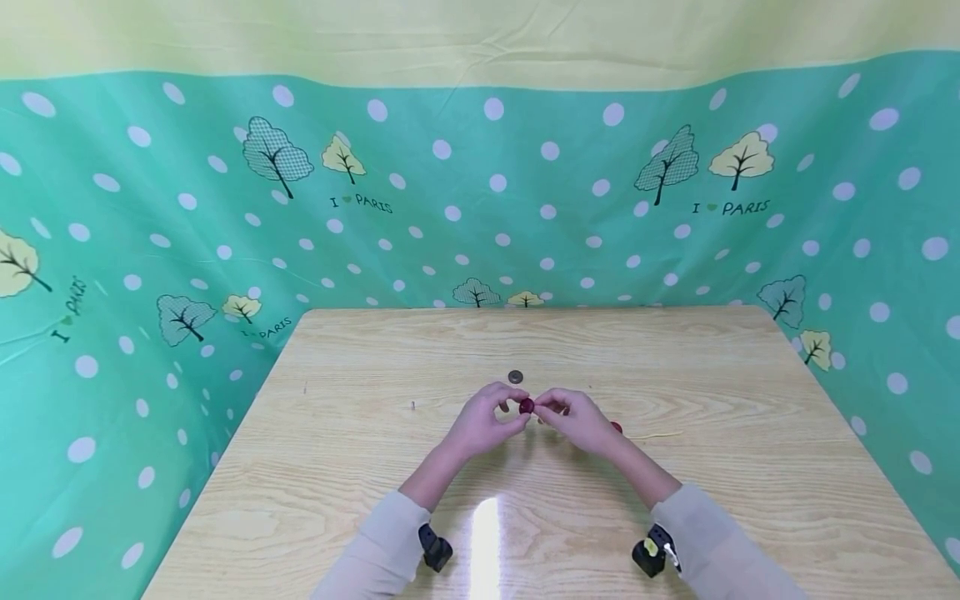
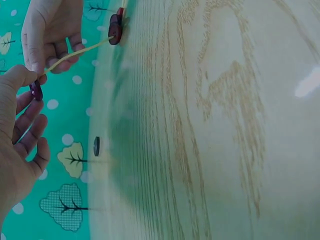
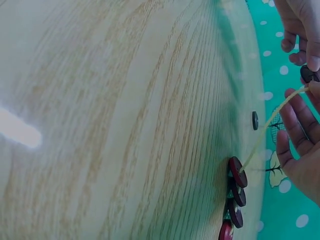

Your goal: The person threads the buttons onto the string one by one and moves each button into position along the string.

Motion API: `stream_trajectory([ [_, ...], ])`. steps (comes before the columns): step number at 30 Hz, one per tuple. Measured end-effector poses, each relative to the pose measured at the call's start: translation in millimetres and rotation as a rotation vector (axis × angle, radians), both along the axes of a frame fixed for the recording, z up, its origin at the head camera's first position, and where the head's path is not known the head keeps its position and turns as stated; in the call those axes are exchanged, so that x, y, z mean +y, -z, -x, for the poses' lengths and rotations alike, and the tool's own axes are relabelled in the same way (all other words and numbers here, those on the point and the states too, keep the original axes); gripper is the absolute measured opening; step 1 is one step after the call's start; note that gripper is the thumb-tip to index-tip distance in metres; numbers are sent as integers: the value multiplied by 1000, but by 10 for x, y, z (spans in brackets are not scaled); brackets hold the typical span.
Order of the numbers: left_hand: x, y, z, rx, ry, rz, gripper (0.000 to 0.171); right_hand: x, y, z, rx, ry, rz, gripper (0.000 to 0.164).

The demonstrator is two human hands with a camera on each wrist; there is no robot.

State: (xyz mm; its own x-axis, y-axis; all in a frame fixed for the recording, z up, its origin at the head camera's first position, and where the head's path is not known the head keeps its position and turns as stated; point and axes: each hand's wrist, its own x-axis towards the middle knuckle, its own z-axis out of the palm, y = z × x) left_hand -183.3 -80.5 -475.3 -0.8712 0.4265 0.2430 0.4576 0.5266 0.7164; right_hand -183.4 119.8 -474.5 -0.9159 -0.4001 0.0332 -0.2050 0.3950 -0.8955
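Note:
In the head view my left hand (image 1: 480, 423) pinches a dark red button (image 1: 527, 406) between thumb and forefinger, just above the table. My right hand (image 1: 579, 423) faces it and pinches a thin yellow cord (image 3: 272, 118) right at the button. In the right wrist view the cord runs down from those fingertips to a row of dark red buttons (image 3: 238, 172) strung on it, overlapping on the tabletop. The left wrist view shows the same strung buttons (image 2: 115, 31) near the right hand. Fingers partly cover the spot where cord and held button meet.
A loose dark button (image 1: 515, 377) lies flat on the wooden table (image 1: 360, 358), beyond the hands. The cord's tail (image 1: 660, 435) stretches out to the right of the right wrist. Green dotted cloth (image 1: 450, 183) hangs behind the table and along both sides.

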Motion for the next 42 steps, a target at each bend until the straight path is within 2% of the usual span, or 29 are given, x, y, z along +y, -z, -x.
stream_trajectory([
  [10, 6, 14, -6, -2, 6, -65, 31, -25, 7, -12, -20, 31, 46, 18],
  [18, 24, 14, -20, -28, -23, -31, 26, -30, -3, -19, -13, 23, 70, 20],
  [24, 32, 25, -25, -47, -26, -47, 27, -25, 16, -4, -19, 8, 83, 18],
  [33, 30, 4, -33, -38, -27, -61, 31, -21, 31, -1, -30, -7, 73, 18],
  [42, 9, 41, -30, -69, -65, -65, 30, -17, 0, -9, -47, 17, 73, 19],
])
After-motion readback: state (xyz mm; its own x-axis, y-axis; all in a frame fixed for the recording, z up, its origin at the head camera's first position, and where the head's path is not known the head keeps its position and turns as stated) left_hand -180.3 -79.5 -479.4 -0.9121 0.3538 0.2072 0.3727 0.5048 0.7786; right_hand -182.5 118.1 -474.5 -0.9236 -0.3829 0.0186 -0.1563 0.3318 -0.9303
